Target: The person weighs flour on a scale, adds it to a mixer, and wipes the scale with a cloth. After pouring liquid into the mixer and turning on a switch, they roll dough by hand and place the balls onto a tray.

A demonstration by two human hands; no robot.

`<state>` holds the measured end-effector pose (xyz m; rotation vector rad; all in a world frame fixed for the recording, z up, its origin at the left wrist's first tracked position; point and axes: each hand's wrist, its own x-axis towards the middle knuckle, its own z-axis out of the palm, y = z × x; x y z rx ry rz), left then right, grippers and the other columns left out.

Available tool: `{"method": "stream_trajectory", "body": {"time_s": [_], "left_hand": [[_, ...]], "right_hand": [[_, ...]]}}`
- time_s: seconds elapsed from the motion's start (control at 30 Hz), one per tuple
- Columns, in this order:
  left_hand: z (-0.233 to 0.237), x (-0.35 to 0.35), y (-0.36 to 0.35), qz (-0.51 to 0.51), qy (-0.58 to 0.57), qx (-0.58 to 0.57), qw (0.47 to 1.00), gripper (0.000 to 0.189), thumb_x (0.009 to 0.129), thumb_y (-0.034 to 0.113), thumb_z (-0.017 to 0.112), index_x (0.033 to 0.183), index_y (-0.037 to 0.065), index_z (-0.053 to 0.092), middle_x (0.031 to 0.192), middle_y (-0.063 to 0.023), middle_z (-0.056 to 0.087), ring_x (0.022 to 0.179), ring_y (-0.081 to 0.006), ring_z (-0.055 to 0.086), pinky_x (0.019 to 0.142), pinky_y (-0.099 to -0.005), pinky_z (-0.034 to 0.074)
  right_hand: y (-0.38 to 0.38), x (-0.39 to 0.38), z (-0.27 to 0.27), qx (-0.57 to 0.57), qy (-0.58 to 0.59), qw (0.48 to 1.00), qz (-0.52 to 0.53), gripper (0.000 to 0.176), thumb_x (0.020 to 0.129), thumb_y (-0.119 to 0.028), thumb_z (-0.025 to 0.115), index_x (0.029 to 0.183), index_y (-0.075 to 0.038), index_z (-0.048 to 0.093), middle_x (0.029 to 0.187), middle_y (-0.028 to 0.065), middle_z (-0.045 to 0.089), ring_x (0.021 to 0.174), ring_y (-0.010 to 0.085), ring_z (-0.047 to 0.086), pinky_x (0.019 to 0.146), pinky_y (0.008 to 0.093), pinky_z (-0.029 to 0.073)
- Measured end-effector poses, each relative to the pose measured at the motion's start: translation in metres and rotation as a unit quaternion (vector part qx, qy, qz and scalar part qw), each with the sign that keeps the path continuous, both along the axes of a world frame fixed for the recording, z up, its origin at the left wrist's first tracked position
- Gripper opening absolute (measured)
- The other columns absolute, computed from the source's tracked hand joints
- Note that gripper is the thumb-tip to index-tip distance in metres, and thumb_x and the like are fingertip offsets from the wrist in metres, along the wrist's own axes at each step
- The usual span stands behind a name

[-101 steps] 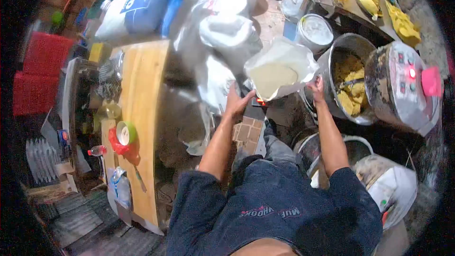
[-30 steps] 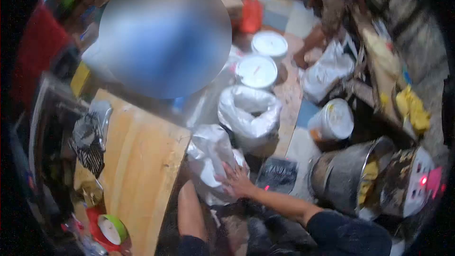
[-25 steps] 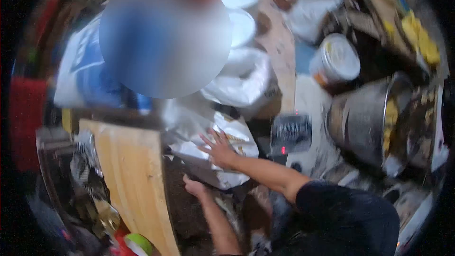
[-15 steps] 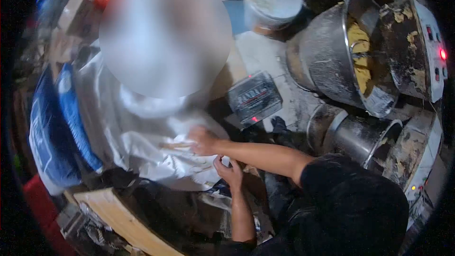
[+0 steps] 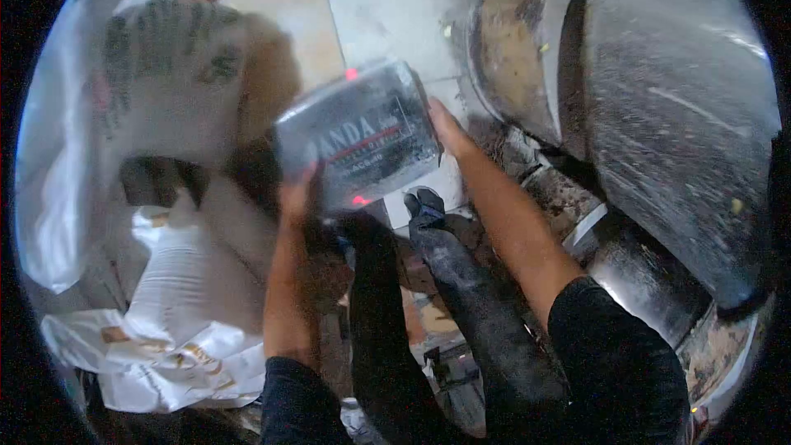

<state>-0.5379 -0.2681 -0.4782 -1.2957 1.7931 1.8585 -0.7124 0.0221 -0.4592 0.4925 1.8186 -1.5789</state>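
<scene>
A dark flat digital scale (image 5: pixel 358 144) with lettering on its top and small red lights is lifted off the floor, blurred by motion. My left hand (image 5: pixel 297 192) grips its near-left edge. My right hand (image 5: pixel 445 128) grips its right edge. Both forearms reach forward from dark sleeves. My legs in dark trousers (image 5: pixel 461 297) stretch out below the scale.
A big steel mixing bowl (image 5: pixel 527 41) and a dusty mixer body (image 5: pixel 684 115) stand close on the right. White flour sacks (image 5: pixel 177 313) and a printed sack (image 5: pixel 169 74) crowd the left. Pale floor tiles (image 5: pixel 387 8) lie beyond the scale.
Both hands left the white sack on the left and took hold of the scale, which has come up off the floor. My head has dropped much closer to the floor.
</scene>
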Motion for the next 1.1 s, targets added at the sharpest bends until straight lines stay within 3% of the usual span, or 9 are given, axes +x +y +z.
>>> {"method": "stream_trajectory", "body": {"time_s": [0.1, 0.23, 0.3, 0.53, 0.7, 0.77, 0.87, 1.0, 1.1], "left_hand": [[-0.040, 0.011, 0.007, 0.047, 0.088, 0.054, 0.994, 0.059, 0.077, 0.037, 0.074, 0.112, -0.007, 0.059, 0.109, -0.0098, 0.062, 0.096, -0.0185, 0.057, 0.088, -0.0290, 0.043], [-0.016, 0.020, 0.012, 0.061, 0.017, -0.074, 0.995, 0.065, 0.074, 0.044, 0.073, 0.110, -0.008, 0.060, 0.108, -0.0144, 0.064, 0.094, -0.0196, 0.058, 0.086, -0.0350, 0.044], [0.036, 0.032, 0.013, 0.063, 0.062, -0.044, 0.995, 0.058, 0.075, 0.034, 0.075, 0.111, -0.009, 0.059, 0.111, -0.0137, 0.061, 0.099, -0.0208, 0.057, 0.089, -0.0349, 0.043], [0.288, 0.103, -0.040, 0.071, 0.083, 0.001, 0.994, 0.054, 0.073, 0.032, 0.077, 0.108, -0.006, 0.060, 0.100, -0.0118, 0.066, 0.089, -0.0184, 0.061, 0.083, -0.0324, 0.046], [0.452, 0.157, -0.077, 0.100, 0.053, -0.105, 0.988, 0.063, 0.068, 0.046, 0.077, 0.105, -0.002, 0.061, 0.094, -0.0158, 0.067, 0.089, -0.0245, 0.064, 0.082, -0.0346, 0.048], [0.471, 0.198, -0.080, 0.161, 0.065, -0.091, 0.981, 0.065, 0.069, 0.050, 0.075, 0.107, -0.001, 0.061, 0.097, -0.0157, 0.067, 0.092, -0.0247, 0.063, 0.084, -0.0345, 0.047], [0.564, 0.213, -0.078, 0.211, 0.109, -0.100, 0.966, 0.067, 0.071, 0.052, 0.073, 0.109, -0.001, 0.060, 0.102, -0.0141, 0.065, 0.095, -0.0222, 0.062, 0.085, -0.0330, 0.046], [0.580, 0.210, -0.060, 0.287, 0.194, -0.064, 0.936, 0.063, 0.077, 0.045, 0.071, 0.116, -0.002, 0.055, 0.107, -0.0110, 0.063, 0.098, -0.0185, 0.058, 0.089, -0.0325, 0.043], [0.616, 0.216, -0.046, 0.375, 0.179, -0.111, 0.903, 0.060, 0.080, 0.040, 0.070, 0.119, -0.002, 0.053, 0.113, -0.0115, 0.060, 0.102, -0.0201, 0.056, 0.091, -0.0334, 0.042]], "right_hand": [[-0.008, -0.002, -0.037, 0.223, 0.005, 0.975, 0.019, 0.066, 0.094, -0.052, 0.033, 0.130, 0.002, 0.045, 0.131, 0.0157, 0.049, 0.126, 0.0265, 0.040, 0.104, 0.0341, 0.029], [-0.021, 0.019, 0.034, 0.160, 0.036, 0.986, 0.017, 0.073, 0.092, -0.058, 0.028, 0.136, -0.001, 0.038, 0.140, 0.0151, 0.040, 0.131, 0.0274, 0.032, 0.107, 0.0352, 0.025], [0.022, 0.034, 0.008, 0.163, 0.030, 0.986, 0.037, 0.073, 0.093, -0.053, 0.031, 0.140, 0.003, 0.027, 0.147, 0.0156, 0.027, 0.136, 0.0261, 0.022, 0.110, 0.0342, 0.015], [-0.049, 0.130, 0.286, 0.135, -0.103, 0.981, -0.091, 0.092, 0.084, -0.070, 0.034, 0.146, -0.005, 0.013, 0.153, 0.0093, 0.009, 0.140, 0.0250, 0.009, 0.111, 0.0448, 0.012], [-0.048, 0.148, 0.348, 0.025, 0.013, 1.000, 0.008, 0.095, 0.083, -0.069, 0.042, 0.146, -0.005, 0.011, 0.153, 0.0126, 0.006, 0.140, 0.0274, 0.008, 0.110, 0.0461, 0.013], [-0.110, 0.154, 0.464, 0.160, 0.045, 0.965, 0.204, 0.088, 0.086, -0.055, 0.054, 0.141, 0.006, 0.021, 0.148, 0.0204, 0.020, 0.136, 0.0266, 0.023, 0.107, 0.0399, 0.024], [-0.140, 0.129, 0.533, -0.009, 0.197, 0.944, 0.265, 0.058, 0.084, -0.034, 0.067, 0.119, 0.010, 0.050, 0.116, 0.0152, 0.056, 0.105, 0.0214, 0.052, 0.091, 0.0330, 0.040], [-0.173, 0.098, 0.587, -0.037, 0.286, 0.890, 0.353, 0.047, 0.085, -0.032, 0.066, 0.113, 0.005, 0.056, 0.107, 0.0095, 0.060, 0.095, 0.0184, 0.054, 0.087, 0.0327, 0.042], [-0.209, 0.082, 0.622, -0.145, 0.184, 0.878, 0.416, 0.046, 0.084, -0.024, 0.067, 0.120, 0.001, 0.052, 0.108, 0.0082, 0.060, 0.095, 0.0180, 0.056, 0.085, 0.0305, 0.043]]}}
